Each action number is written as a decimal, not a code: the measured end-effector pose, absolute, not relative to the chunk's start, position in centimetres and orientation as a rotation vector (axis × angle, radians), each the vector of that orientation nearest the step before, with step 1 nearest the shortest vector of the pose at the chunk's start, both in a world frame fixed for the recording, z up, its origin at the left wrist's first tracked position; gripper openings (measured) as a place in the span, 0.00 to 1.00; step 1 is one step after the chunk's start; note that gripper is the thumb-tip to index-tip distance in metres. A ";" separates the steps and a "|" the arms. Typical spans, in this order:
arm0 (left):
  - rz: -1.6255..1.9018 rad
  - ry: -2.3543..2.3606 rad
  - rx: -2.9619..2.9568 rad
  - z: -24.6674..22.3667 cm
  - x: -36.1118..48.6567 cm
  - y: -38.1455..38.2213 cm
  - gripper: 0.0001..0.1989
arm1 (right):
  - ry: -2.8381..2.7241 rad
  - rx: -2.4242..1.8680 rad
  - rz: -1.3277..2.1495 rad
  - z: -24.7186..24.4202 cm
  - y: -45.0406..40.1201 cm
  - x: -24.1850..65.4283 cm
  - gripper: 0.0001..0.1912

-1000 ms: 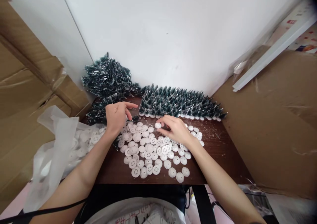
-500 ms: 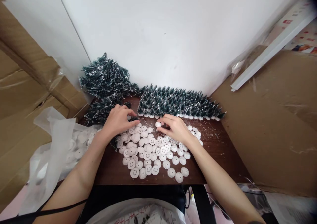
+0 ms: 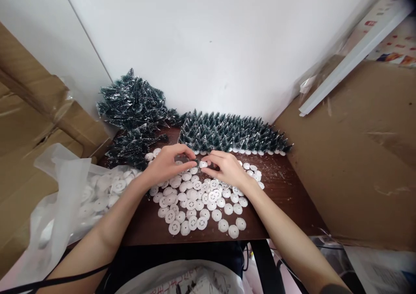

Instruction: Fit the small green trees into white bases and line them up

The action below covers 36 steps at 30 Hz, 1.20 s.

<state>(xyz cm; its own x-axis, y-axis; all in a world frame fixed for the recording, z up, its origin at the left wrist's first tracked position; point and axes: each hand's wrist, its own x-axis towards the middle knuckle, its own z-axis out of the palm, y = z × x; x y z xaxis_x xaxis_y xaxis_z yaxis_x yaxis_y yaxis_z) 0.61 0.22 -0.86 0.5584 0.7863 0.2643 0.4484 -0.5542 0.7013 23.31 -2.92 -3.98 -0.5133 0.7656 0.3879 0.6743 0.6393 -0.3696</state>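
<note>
My right hand (image 3: 229, 168) pinches a white round disc base (image 3: 203, 164) between thumb and fingertips. Close against it, my left hand (image 3: 173, 164) is closed on a miniature pine tree (image 3: 196, 161), which is mostly hidden by the fingers; only a bit of dark green shows at the fingertips. The disc and the tree's end are very close together; whether they touch I cannot tell. Below both hands, many loose white disc bases (image 3: 191, 204) lie spread on the dark brown table (image 3: 146, 231), some overlapping.
Behind the hands, rows of frosted miniature trees on white bases (image 3: 227, 131) stand along the wall. A heap of loose trees (image 3: 133, 103) rises at back left. A plastic bag of discs (image 3: 73, 177) sits left. Cardboard boxes (image 3: 357, 155) flank the table.
My left hand has moved right, bringing the tree up to the disc in my right hand. My right hand stays nearly in place, still pinching the disc. The view has shifted slightly.
</note>
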 end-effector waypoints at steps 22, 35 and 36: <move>1.088 0.789 2.282 -2.0 1.9 -0.4 0.05 | -2.286 -1.142 0.274 -3.7 -2.9 23.3 0.14; 1.004 0.726 2.376 -2.8 2.2 -0.5 0.07 | -2.330 -1.137 0.240 -3.9 -2.9 23.2 0.11; 0.999 0.726 2.388 -2.8 2.2 -0.5 0.07 | -2.324 -1.137 0.254 -3.9 -2.9 23.2 0.11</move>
<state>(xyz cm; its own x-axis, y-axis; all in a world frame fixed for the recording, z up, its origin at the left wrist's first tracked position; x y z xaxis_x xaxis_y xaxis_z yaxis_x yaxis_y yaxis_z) 2.21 -0.53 -2.77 0.5992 0.6184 0.5085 0.2931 -0.7605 0.5795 23.20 -2.89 -3.94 -0.5015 0.7762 0.3821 0.6752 0.6273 -0.3881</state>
